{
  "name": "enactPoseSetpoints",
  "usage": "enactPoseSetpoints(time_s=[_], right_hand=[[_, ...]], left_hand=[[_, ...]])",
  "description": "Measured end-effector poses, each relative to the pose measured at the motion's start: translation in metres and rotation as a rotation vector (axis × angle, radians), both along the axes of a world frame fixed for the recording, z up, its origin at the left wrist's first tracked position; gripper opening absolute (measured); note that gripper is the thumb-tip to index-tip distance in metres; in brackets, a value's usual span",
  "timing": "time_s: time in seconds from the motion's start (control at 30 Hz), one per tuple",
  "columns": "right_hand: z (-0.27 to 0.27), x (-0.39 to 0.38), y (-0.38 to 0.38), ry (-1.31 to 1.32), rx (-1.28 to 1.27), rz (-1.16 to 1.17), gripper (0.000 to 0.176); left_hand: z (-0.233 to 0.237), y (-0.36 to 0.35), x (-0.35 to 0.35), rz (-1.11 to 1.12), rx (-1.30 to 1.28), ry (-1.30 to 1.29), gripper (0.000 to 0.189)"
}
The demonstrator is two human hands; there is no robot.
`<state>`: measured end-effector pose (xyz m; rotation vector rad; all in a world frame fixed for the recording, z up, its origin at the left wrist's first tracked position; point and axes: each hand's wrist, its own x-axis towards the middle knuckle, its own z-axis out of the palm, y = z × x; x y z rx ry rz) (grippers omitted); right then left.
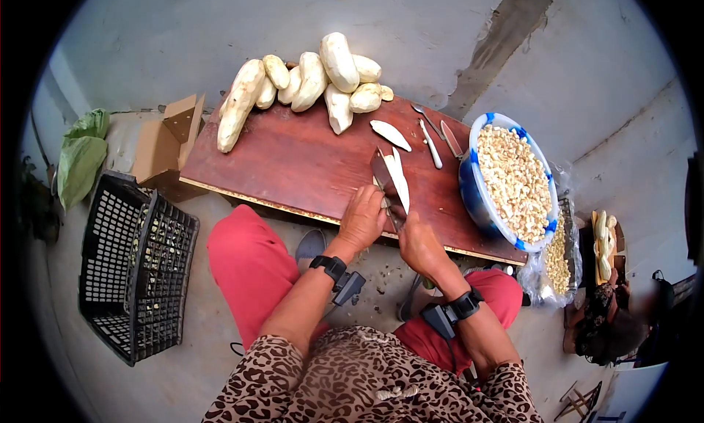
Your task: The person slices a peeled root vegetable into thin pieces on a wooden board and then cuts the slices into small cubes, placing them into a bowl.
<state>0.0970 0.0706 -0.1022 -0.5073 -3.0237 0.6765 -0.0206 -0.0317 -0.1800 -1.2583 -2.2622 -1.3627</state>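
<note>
On the red-brown table (293, 159), near its front edge, my left hand (361, 219) is closed at the lower end of a cut white root piece (397, 179); what its fingertips press is partly hidden. My right hand (422, 245) is wrapped round the handle of a knife, whose wide blade (382, 168) lies along the left side of the piece. Another white slice (391, 135) rests just beyond. Several peeled roots (312, 82) are heaped at the table's far side.
A blue and white basin (471, 195) full of chopped pieces stands at the table's right, near a peeler (431, 144). Black crates (139, 269) and a cardboard box (169, 144) are at left. A bag of pieces (557, 261) and another person (612, 320) are at right.
</note>
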Motion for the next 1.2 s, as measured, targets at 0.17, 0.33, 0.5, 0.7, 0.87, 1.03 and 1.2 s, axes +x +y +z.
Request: enactPoseSetpoints(time_s=[0.17, 0.33, 0.5, 0.7, 0.87, 1.03, 1.2], right_hand=[[0.006, 0.017, 0.007, 0.048, -0.061, -0.038, 0.018], [0.020, 0.024, 0.012, 0.206, -0.150, -0.043, 0.019], [0.049, 0.027, 0.019, 0.406, -0.198, -0.145, 0.016], [0.062, 0.035, 0.040, 0.585, -0.331, -0.273, 0.019], [0.061, 0.039, 0.044, 0.583, -0.319, -0.293, 0.019], [0.061, 0.039, 0.043, 0.533, -0.304, -0.275, 0.020], [0.065, 0.036, 0.040, 0.515, -0.304, -0.274, 0.019]], left_hand=[[0.001, -0.002, -0.007, -0.060, -0.053, -0.046, 0.031], [0.024, -0.004, -0.024, -0.215, -0.264, -0.052, 0.034], [0.066, 0.004, -0.042, -0.247, -0.713, 0.047, 0.055], [0.079, 0.037, -0.053, -0.372, -0.931, 0.577, 0.074], [0.082, 0.067, -0.056, -0.474, -1.179, 0.667, 0.083], [0.076, 0.072, -0.063, -0.517, -1.224, 0.568, 0.073], [0.080, 0.072, -0.058, -0.488, -1.267, 0.520, 0.063]])
